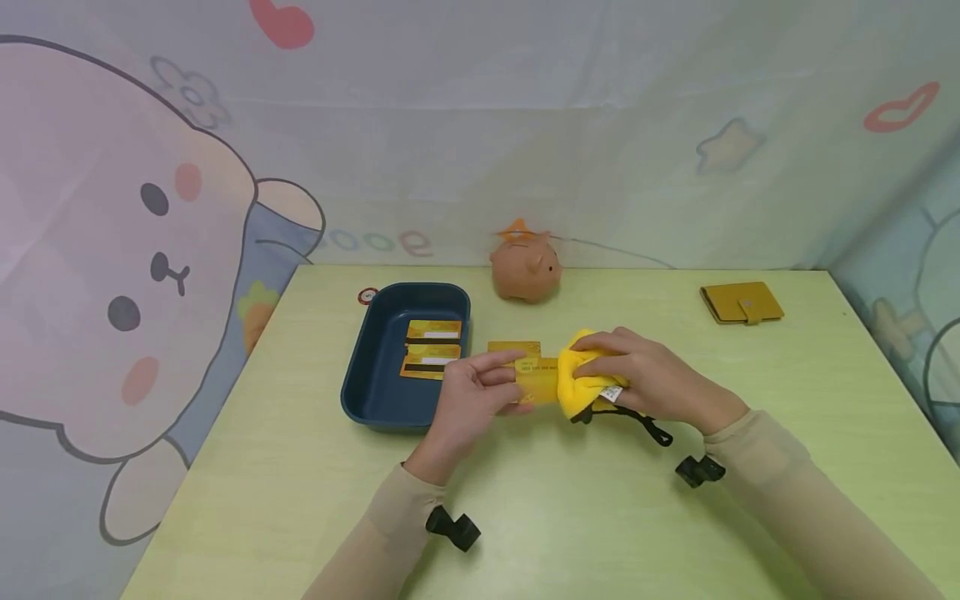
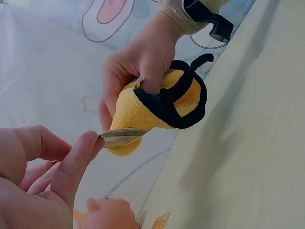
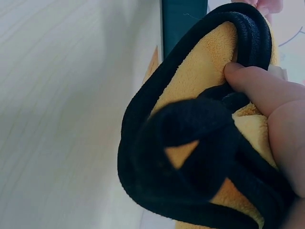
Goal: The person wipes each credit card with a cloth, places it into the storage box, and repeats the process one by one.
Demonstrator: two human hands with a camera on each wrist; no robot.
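Observation:
My left hand (image 1: pixel 468 396) pinches a gold bank card (image 1: pixel 536 382) by its left end, above the table. A yellow cloth with black edging (image 1: pixel 577 379) is gripped in my right hand (image 1: pixel 648 371) and lies folded against the card's right end. In the left wrist view the card (image 2: pixel 125 137) appears edge-on, its far part overlapping the cloth (image 2: pixel 131 112). The right wrist view is mostly filled by the bunched cloth (image 3: pixel 200 62), with the thumb (image 3: pixel 243 76) pressing into it. Another gold card (image 1: pixel 513 346) is on the table just behind the held one.
Left of the hands stands a dark blue tray (image 1: pixel 363 375) with two gold cards (image 1: pixel 432 360) in it. Behind are a piggy bank (image 1: pixel 525 271) and, far right, a mustard wallet (image 1: pixel 738 302). A small round red-and-white disc (image 1: pixel 367 296) sits by the tray's back corner.

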